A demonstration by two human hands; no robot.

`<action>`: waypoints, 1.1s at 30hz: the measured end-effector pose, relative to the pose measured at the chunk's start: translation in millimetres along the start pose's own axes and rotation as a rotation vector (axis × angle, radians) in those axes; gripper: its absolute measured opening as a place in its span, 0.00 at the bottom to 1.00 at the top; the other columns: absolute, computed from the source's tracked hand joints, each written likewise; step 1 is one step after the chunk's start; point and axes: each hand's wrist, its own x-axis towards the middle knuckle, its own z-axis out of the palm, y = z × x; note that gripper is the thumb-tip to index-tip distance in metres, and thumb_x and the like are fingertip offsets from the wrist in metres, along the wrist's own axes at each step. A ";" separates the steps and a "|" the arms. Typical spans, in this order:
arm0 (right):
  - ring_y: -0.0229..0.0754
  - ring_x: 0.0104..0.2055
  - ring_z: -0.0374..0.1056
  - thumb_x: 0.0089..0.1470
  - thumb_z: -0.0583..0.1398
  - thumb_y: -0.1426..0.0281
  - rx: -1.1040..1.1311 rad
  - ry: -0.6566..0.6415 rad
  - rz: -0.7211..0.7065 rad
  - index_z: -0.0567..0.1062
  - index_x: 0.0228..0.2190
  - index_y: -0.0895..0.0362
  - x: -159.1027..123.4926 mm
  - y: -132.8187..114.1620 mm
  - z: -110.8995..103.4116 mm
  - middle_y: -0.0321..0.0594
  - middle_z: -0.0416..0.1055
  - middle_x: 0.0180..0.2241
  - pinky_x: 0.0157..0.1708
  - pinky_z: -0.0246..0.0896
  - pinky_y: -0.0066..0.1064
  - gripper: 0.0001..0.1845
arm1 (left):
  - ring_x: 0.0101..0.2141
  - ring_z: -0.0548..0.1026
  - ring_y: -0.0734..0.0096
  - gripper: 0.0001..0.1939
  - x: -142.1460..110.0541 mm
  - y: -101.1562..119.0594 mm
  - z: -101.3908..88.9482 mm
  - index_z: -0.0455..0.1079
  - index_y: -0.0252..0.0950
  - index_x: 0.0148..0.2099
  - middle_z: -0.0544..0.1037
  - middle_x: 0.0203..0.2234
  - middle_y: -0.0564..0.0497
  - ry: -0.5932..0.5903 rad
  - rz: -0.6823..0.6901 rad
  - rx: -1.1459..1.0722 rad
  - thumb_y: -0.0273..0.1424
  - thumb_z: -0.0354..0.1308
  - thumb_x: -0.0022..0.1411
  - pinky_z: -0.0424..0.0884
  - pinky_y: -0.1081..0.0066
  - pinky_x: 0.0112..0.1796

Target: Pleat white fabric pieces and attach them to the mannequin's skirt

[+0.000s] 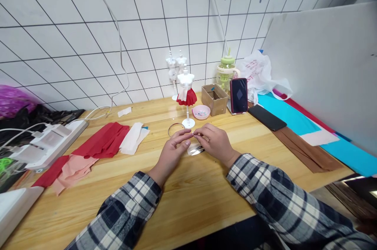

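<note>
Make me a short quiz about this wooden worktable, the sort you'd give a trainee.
1. True or false: the person's bare left hand and bare right hand are close together.
2. Which stands right beside the round pink bowl?
A) white plastic power strip
B) open-topped brown box
C) bright blue fabric
3. Fill in: the front white mannequin torso wears a ____ fabric skirt.

Key: 1. True. 2. B. 3. Red.

The tabletop (188,210) is smooth, grained wood with a slight sheen; the metal tool (198,152) shines. The mannequin (185,80) shows smooth plastic, its skirt (192,97) cloth. The box (219,105) appears matt cardboard, the phone screen (238,96) glossy, the bag (257,70) thin, crinkled plastic.
</note>
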 end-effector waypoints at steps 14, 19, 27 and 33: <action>0.40 0.34 0.70 0.60 0.59 0.68 0.137 0.099 -0.082 0.76 0.39 0.53 -2.7 -10.5 -3.9 0.40 0.74 0.32 0.34 0.66 0.31 0.07 | 0.47 0.74 0.61 0.09 -2.1 1.0 3.3 0.79 0.40 0.40 0.79 0.41 0.46 0.190 0.137 0.187 0.35 0.59 0.63 0.68 0.58 0.53; 0.41 0.37 0.71 0.61 0.59 0.68 0.108 0.055 -0.108 0.77 0.38 0.53 -3.2 -7.3 -2.2 0.41 0.76 0.34 0.36 0.66 0.32 0.07 | 0.46 0.75 0.62 0.09 -3.6 1.5 3.7 0.80 0.41 0.40 0.80 0.40 0.47 0.185 0.141 0.200 0.35 0.59 0.63 0.69 0.58 0.52; 0.41 0.36 0.72 0.62 0.58 0.67 0.088 0.023 -0.103 0.77 0.35 0.53 -2.1 -5.6 -0.2 0.40 0.76 0.33 0.35 0.65 0.32 0.07 | 0.45 0.75 0.62 0.09 -4.0 2.2 5.3 0.80 0.41 0.40 0.80 0.40 0.47 0.165 0.130 0.190 0.34 0.60 0.62 0.70 0.59 0.50; 0.41 0.37 0.72 0.61 0.58 0.70 0.094 0.037 -0.076 0.76 0.37 0.54 -3.4 -3.1 0.1 0.41 0.76 0.34 0.36 0.66 0.32 0.06 | 0.45 0.75 0.63 0.10 -4.1 2.8 5.1 0.80 0.41 0.43 0.79 0.40 0.47 0.102 0.145 0.219 0.32 0.58 0.63 0.70 0.60 0.51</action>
